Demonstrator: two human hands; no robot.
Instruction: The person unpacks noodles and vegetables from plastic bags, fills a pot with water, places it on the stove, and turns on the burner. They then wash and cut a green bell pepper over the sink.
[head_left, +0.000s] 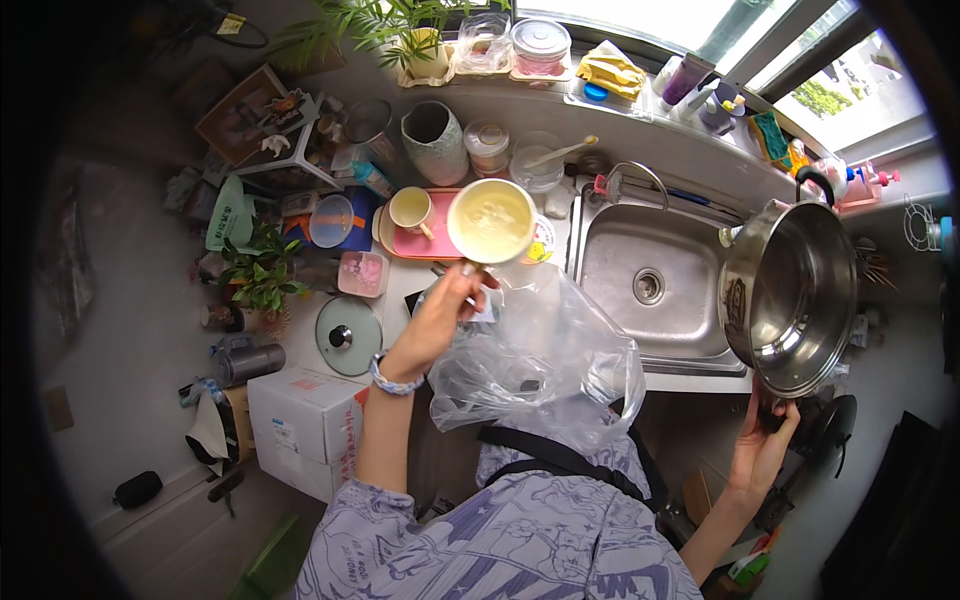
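My left hand (444, 309), with a braided bracelet at the wrist, grips the handle of a cream-coloured saucepan (491, 221). Its pale interior looks wet or shiny; I cannot tell how much liquid it holds. At the right, my right hand (761, 450) holds a large stainless steel pot (802, 300) by its lower handle. The pot is tilted so that its inside shows, and a dark stain marks its outer wall. Between my hands lies a stainless steel sink (645, 300). A clear plastic bag (540, 360) hangs over the counter's front edge, just below the saucepan.
Left of the saucepan, a cream mug (411, 208) stands on a pink tray (429, 236). A glass lid (349, 336) lies near a white cardboard box (307, 424). Behind are a ceramic vase (436, 146) and a curved faucet (637, 176). Jars and bottles line the windowsill.
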